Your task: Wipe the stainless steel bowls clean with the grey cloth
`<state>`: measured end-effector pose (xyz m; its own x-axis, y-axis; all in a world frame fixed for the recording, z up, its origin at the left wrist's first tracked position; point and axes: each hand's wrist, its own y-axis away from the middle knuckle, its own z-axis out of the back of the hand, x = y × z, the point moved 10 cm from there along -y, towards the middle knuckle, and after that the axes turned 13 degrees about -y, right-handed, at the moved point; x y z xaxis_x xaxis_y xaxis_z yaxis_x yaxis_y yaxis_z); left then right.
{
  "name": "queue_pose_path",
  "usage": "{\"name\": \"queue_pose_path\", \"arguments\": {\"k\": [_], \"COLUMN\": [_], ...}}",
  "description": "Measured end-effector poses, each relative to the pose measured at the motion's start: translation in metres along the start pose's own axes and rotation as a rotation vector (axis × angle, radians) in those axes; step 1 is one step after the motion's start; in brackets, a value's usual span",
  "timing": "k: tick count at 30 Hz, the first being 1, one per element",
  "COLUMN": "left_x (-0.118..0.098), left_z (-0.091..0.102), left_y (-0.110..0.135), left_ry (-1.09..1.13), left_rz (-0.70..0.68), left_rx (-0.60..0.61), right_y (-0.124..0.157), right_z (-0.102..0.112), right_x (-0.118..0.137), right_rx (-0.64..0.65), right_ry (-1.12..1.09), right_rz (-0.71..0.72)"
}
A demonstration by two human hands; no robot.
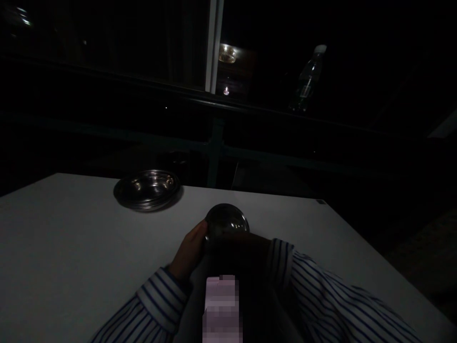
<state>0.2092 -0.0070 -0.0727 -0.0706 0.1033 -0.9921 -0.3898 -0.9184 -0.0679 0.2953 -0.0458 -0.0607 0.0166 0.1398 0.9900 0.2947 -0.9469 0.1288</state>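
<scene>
- Darkness fills the room beyond a white table [71, 252], its top dimly lit; a pale upright post [214, 47] and a glowing lamp [227, 53] stand out against the black.
- At far left on the tabletop, a stack of metal dishes [147, 202] sits near the back edge; it lies beyond my hands and to their left, well apart from both, with my left hand the nearer.
- My left hand [190, 245], its striped cuff [162, 295] behind it, curves narrowly around the left side of a metal bowl; the fingers reach the rim.
- Front and centre, that metal bowl [225, 218] is directly ahead of me, between my hands; its outline is round, so no long axis shows; whether it rests on the table or is lifted, I cannot tell.
- My right hand [246, 245] crosses in deep shadow at the bowl's near right side; its fingers are lost in the dark, so I cannot tell its grip; a striped sleeve [324, 295] trails off right.
- Upper right, a clear bottle [309, 78] with a white cap stands tilted in view, well beyond the table.
</scene>
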Motion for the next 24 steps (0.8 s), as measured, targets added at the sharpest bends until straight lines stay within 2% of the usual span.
{"name": "queue_pose_path", "arguments": {"k": [2, 3, 7, 9, 11, 13, 15, 18, 20, 22, 24], "left_x": [0.001, 0.000, -0.003, -0.002, 0.004, 0.011, 0.010, -0.010, -0.031, -0.047, -0.051], "left_z": [-0.002, -0.003, -0.003, -0.004, -0.004, 0.000, 0.011, 0.035, 0.042, 0.035, 0.014], "left_y": [0.001, 0.001, 0.002, 0.003, 0.004, 0.006, 0.008, 0.011, 0.013, 0.008, -0.001], "left_ry": [0.026, 0.038, 0.019, -0.011, -0.059, -0.137, -0.251, -0.445, -0.500, -0.420, -0.206], "left_rz": [0.031, 0.041, 0.031, 0.023, 0.065, 0.120, 0.126, 0.062, 0.008, -0.005, 0.067], "left_rx": [0.024, 0.028, 0.018, 0.021, 0.016, -0.004, -0.074, -0.280, -0.366, -0.321, -0.152], "right_y": [0.003, 0.005, 0.019, 0.023, 0.023, 0.020, 0.018, 0.017, 0.017, 0.019, 0.023], "right_z": [0.000, 0.007, 0.052, 0.070, 0.078, 0.080, 0.081, 0.080, 0.073, 0.068, 0.064], "right_x": [0.013, 0.023, 0.047, 0.045, 0.040, 0.035, 0.033, 0.036, 0.042, 0.048, 0.055], "right_rx": [0.037, 0.013, -0.252, -0.375, -0.416, -0.408, -0.405, -0.386, -0.348, -0.327, -0.330], "right_ry": [0.019, 0.038, -0.041, -0.150, -0.265, -0.343, -0.369, -0.312, -0.194, -0.098, -0.049], "right_rz": [0.039, 0.103, 0.320, 0.371, 0.387, 0.388, 0.395, 0.408, 0.421, 0.436, 0.451]}}
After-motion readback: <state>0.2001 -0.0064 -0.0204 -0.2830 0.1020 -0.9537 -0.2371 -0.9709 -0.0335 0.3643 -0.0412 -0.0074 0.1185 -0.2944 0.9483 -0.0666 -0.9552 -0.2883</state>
